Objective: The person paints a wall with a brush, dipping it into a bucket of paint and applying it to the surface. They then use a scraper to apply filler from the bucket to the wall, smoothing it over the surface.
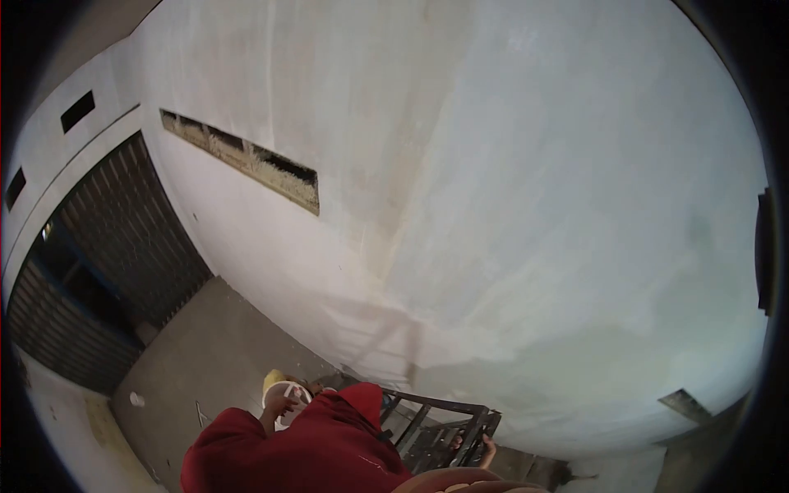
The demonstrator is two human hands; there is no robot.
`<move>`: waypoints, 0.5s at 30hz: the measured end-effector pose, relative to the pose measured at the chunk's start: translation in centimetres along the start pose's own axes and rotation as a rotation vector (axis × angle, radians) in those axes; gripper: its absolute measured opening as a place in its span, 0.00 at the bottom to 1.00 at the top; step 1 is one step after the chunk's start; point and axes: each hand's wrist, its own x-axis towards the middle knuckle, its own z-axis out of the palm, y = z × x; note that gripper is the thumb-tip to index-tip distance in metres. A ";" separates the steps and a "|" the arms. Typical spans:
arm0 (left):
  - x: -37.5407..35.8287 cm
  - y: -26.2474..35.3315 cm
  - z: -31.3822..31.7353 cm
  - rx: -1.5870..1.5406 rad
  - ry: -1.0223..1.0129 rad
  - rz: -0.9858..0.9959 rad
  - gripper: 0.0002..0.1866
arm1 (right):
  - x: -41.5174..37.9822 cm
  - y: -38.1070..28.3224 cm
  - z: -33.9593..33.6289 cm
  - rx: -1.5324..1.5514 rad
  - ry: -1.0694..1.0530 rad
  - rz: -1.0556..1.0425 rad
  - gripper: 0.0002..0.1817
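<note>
Low in the view, red clothing [312, 448] covers much of my body. Beyond the red sleeve, my left hand [283, 404] is closed at the rim of a white bucket [278, 387], with its fingers bent and partly hidden. Something pale lies inside the bucket, and a yellow item [272, 377] is beside it. My right hand [489, 449] grips the end of a dark metal frame [444, 403] with crossbars, like a ladder. A tan, striped surface at the bottom edge is too cropped to identify.
A tall plastered wall [526, 189] with damp patches and a long vent slot [246, 156] rises ahead. At the left stands a folding metal gate [123, 222], partly open. On the grey floor [205, 345] lies a small white object [136, 399]. Another vent [685, 405] is low at right.
</note>
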 end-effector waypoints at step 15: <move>-6.0 -10.2 -1.1 -0.307 0.313 -0.121 0.15 | 2.2 -0.3 0.3 0.054 -0.028 0.039 0.33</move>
